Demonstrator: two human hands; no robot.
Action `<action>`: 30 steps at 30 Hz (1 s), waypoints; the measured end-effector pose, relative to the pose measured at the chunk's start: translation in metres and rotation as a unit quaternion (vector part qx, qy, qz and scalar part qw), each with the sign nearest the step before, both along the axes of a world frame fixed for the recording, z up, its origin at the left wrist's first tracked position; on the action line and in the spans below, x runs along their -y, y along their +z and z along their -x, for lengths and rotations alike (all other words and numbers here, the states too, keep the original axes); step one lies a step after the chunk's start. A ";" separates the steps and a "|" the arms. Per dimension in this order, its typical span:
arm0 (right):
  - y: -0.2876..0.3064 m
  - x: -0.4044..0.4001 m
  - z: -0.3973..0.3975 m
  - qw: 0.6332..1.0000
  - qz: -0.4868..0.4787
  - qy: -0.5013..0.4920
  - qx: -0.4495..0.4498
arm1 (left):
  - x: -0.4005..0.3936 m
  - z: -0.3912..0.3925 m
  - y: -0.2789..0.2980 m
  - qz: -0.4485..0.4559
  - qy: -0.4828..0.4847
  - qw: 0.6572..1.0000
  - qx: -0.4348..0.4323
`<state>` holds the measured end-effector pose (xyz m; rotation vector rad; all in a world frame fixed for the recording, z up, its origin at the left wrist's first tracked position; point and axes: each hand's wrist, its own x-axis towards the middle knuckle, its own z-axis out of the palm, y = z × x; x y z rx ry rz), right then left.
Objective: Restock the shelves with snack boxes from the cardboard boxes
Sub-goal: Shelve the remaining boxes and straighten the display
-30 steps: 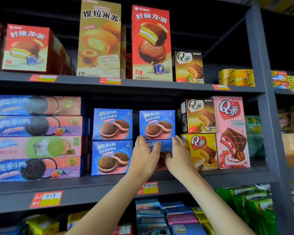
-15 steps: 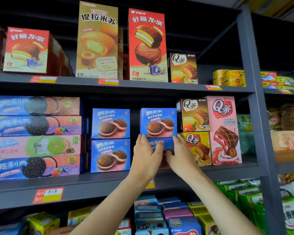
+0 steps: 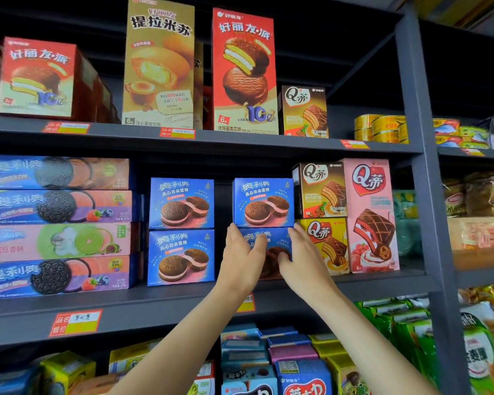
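The fingers of the left hand (image 3: 241, 259) lie flat and spread against the left edge of the lower blue snack box (image 3: 271, 246), thumb reaching across its front; the right hand (image 3: 300, 256) mirrors it on the right edge, its thumb pressed to the box's face. Both hands are clasped on that one box from either side, a grip that looks meant to square it up and slide it back without tipping what rests above. Whether the fingertips curl round behind the box I cannot tell, since the palms hide its sides.

The box sits on the middle shelf (image 3: 183, 302), at the bottom of a stack of two: the upper blue snack box (image 3: 263, 202) stands directly on it, its lower edge touching the tips of both hands. Steadying the pair together is probably why the hands sit so high on the lower one.

Both boxes are bright blue, squarish, printed with white lettering and a pair of dark chocolate sandwich cakes with pink filling. A matching stack of two (image 3: 181, 232) stands just to the left with a dark gap between, and Q-brand cake boxes (image 3: 322, 191) press close on the right. No cardboard carton shows in this view
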<state>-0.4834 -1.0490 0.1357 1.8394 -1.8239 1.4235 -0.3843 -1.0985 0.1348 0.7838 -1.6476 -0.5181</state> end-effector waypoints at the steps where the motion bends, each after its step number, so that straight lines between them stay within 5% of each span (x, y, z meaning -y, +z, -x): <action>1: 0.001 0.000 0.000 1.000 0.001 0.003 0.001 | -0.001 0.001 0.000 0.000 -0.002 1.000 -0.005; 13: -0.002 0.004 0.008 1.000 0.008 0.001 0.000 | 0.002 0.010 0.001 0.015 0.006 1.000 -0.025; 21: 0.006 0.001 -0.016 0.990 0.117 0.072 -0.003 | -0.017 -0.031 0.000 0.170 0.083 0.982 0.003; 25: 0.006 0.013 -0.059 0.985 0.039 0.168 0.026 | -0.002 -0.066 -0.001 0.167 0.141 0.976 -0.012; 30: 0.009 0.030 -0.088 0.986 -0.033 0.162 0.023 | 0.007 -0.094 -0.003 0.145 0.180 0.973 0.004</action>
